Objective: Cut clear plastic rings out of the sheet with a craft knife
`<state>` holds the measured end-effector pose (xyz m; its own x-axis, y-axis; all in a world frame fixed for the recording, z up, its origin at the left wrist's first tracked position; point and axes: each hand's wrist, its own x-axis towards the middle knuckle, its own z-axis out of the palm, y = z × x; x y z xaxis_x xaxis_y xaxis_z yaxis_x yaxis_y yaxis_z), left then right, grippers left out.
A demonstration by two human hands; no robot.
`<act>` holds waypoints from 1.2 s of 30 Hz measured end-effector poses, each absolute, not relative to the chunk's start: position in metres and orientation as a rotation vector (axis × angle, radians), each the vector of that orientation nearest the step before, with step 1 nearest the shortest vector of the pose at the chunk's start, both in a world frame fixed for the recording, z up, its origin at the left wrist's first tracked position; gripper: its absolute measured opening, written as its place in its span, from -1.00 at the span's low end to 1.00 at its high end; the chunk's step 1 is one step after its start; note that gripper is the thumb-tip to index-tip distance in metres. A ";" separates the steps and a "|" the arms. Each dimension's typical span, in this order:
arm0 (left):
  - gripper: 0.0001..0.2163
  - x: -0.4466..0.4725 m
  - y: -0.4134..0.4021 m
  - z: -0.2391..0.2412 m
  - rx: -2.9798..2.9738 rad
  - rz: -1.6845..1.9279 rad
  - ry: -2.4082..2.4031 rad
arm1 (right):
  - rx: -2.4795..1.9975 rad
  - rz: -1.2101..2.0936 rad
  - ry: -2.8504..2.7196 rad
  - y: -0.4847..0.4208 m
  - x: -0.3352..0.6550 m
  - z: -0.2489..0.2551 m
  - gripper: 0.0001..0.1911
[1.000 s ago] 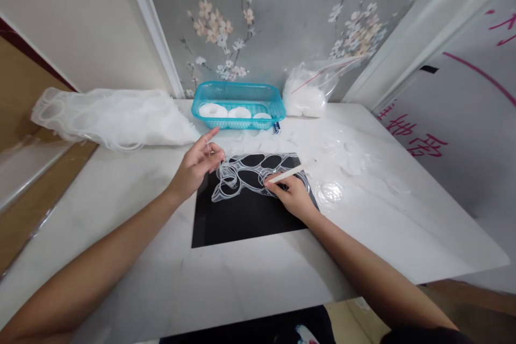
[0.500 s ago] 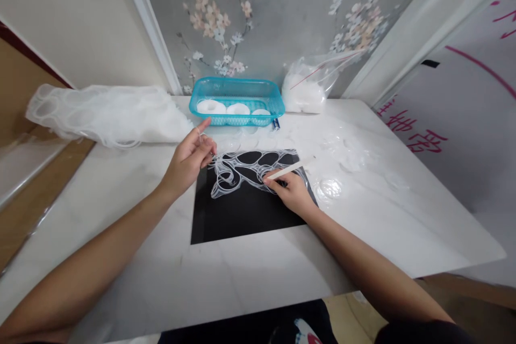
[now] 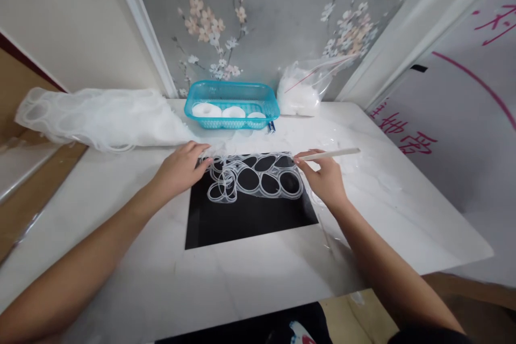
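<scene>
Lying on a black mat (image 3: 250,220), the clear film (image 3: 253,177), a limp lattice of oval holes, ran lengthwise left to right. The left hand (image 3: 179,169) pinched its left edge; the right hand (image 3: 324,180) gripped a thin white stick (image 3: 330,154), which pointed right.

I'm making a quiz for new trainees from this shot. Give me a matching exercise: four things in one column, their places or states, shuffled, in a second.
Things:
1. blue basket
2. white stick
3. clear plastic webbing
4. zip bag

Places or states:
A. held in the right hand
B. spread on the black mat, left hand at its edge
C. holds white rings
D. against the wall, right of the basket

Pairs: 1-C, 2-A, 3-B, 4-D
</scene>
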<state>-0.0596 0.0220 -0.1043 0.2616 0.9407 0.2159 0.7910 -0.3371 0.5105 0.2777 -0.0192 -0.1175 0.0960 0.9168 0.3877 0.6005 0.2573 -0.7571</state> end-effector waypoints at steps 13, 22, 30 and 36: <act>-0.89 -0.068 0.041 -0.122 1.999 0.900 1.573 | -1.425 0.515 -1.672 -0.044 0.257 -0.148 -0.83; -0.77 -0.017 -0.023 -0.108 2.585 1.062 0.926 | -1.343 0.915 -1.625 -0.050 0.249 -0.149 -0.80; -0.50 0.003 -0.046 -0.147 2.691 0.427 0.798 | -1.294 0.843 -1.688 -0.049 0.246 -0.151 -0.86; -0.43 0.006 -0.045 -0.147 2.791 0.215 0.643 | -1.301 0.815 -1.676 -0.049 0.247 -0.154 -0.86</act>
<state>0.0055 -0.0449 -0.1465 0.8905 0.4473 0.0835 0.4073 -0.8654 0.2918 0.2465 -0.0493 -0.1542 -0.1066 0.9685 0.2251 0.4212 0.2491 -0.8721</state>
